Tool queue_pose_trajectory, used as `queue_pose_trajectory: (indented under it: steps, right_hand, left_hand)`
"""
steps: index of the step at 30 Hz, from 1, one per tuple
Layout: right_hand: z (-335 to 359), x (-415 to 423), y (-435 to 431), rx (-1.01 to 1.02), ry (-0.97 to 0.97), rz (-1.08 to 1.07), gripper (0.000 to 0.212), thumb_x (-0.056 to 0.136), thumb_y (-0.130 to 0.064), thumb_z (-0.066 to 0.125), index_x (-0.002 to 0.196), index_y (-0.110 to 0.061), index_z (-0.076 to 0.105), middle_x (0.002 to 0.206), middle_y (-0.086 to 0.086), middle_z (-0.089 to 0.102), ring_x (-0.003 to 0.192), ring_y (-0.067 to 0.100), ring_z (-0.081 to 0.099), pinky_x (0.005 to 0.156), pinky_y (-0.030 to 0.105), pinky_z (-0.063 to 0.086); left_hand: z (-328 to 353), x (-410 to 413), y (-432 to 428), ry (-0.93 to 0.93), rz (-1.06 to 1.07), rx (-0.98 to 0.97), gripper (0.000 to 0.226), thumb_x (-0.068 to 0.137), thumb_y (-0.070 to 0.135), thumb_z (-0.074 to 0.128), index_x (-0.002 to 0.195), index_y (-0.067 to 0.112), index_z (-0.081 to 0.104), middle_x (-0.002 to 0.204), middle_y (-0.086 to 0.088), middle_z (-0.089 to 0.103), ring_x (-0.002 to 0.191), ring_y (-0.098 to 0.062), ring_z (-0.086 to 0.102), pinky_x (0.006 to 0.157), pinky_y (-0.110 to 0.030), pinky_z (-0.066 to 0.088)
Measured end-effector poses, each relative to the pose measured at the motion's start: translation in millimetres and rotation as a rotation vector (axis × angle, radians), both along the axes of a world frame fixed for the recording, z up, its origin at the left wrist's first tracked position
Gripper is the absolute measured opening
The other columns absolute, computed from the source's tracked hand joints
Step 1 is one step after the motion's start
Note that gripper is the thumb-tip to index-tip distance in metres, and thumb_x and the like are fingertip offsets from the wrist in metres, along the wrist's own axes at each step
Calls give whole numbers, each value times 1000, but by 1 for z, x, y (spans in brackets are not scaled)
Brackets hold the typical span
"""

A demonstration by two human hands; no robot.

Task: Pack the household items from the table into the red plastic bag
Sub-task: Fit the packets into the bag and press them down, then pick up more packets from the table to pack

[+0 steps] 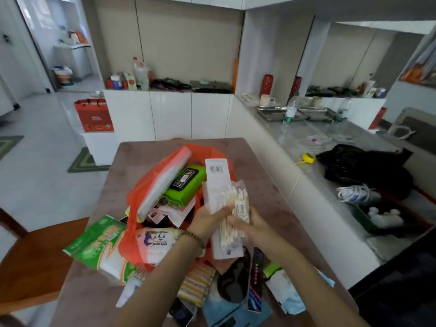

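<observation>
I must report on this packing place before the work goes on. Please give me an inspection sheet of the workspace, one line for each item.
Surface: brown table, bare at the far end, crowded at the near edge.
Job's things: red plastic bag open, holding a green wipes pack and a white roll.
Clutter: green tissue pack, striped cloths and blue packets lie outside the bag.
Grippers: left hand and right hand both grip cotton swab packs above the bag.
Cables: white looped cord on the counter, far right; kind unclear.
Surroundings: wooden chair at left; counter at right with a black bag and a bottle.
</observation>
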State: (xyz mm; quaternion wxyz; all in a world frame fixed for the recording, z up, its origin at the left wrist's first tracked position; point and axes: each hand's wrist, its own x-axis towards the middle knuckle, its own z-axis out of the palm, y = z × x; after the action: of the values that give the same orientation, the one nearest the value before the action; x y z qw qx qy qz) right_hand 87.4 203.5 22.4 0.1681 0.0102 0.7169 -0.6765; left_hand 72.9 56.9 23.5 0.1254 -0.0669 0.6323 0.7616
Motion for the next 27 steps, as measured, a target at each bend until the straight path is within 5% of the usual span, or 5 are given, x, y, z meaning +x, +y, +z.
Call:
queue_pose_trajectory:
  steps: [4,14,17,22,27]
  right_hand:
    - [-3,-34,-22,-18,55,-7,19,93,-33,56,106,-19,59,107,6,69,94,19,68,84,33,55]
    - [-35,-90,-57,1339,546,534,55,70,-70,62,94,-21,63,110,7,66,109,24,57,115,41,21]
    - [-22,-92,-39,818,285,567,51,69,-58,74,52,-14,54,56,-1,56,55,14,52,64,30,41]
    - [13,-98,11,-68,75,161,42,69,-52,72,50,-20,54,60,4,61,64,20,55,66,29,43]
    - [11,-97,25,-296,35,104,41,83,-45,57,56,-16,47,58,-1,43,52,14,46,70,32,54]
  left_hand:
    - [9,-14,-60,16,166,-58,22,84,20,67,103,11,64,96,-8,71,86,-22,68,72,-32,56]
    - [-7,-30,-125,-18,306,-219,10,79,25,71,82,17,65,84,-4,71,76,-20,68,65,-29,52]
    - [-8,-34,-124,-16,252,-216,17,79,27,71,90,15,66,89,-6,72,81,-23,69,72,-35,55]
    - [-6,-41,-112,85,-62,-342,22,84,27,66,106,24,61,86,8,75,73,-5,70,62,-17,54]
    - [-8,-60,-107,-29,-595,-818,90,70,69,59,144,27,28,140,9,45,127,-17,45,111,-34,33]
